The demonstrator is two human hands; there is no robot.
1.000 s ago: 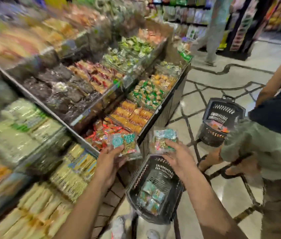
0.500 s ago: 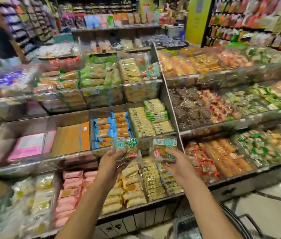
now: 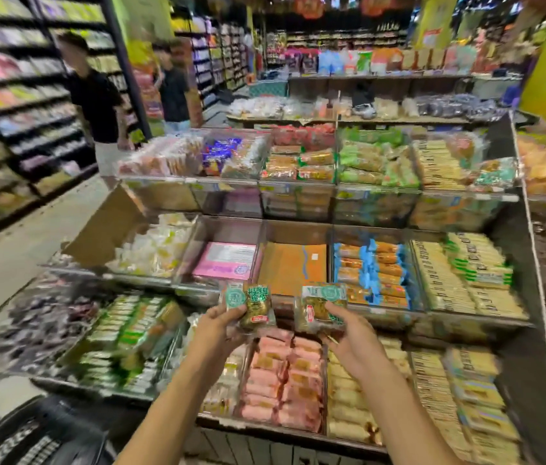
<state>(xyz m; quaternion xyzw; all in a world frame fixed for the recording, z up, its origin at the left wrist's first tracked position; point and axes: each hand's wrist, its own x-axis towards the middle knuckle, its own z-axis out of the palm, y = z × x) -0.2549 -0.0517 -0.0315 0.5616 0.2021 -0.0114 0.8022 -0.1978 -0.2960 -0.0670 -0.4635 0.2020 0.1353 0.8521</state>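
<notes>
I hold two small clear snack packets with green and teal labels in front of a tiered snack display. My left hand [image 3: 217, 325] pinches the left packet [image 3: 251, 305] by its lower edge. My right hand [image 3: 353, 333] grips the right packet [image 3: 321, 305] from below and the side. Both packets hang above the lower shelf bins, level with the front edge of the middle shelf. The two packets are a short gap apart.
The display [image 3: 298, 286] has three tiers of clear bins full of wrapped snacks. A black shopping basket [image 3: 36, 434] sits at the bottom left. Two people [image 3: 97, 95] stand in the aisle at the far left beside tall shelves.
The camera has swung left, from the baskets on the floor to the display's left section and the aisle. Both hands keep hold of their packets, at about the same spacing.
</notes>
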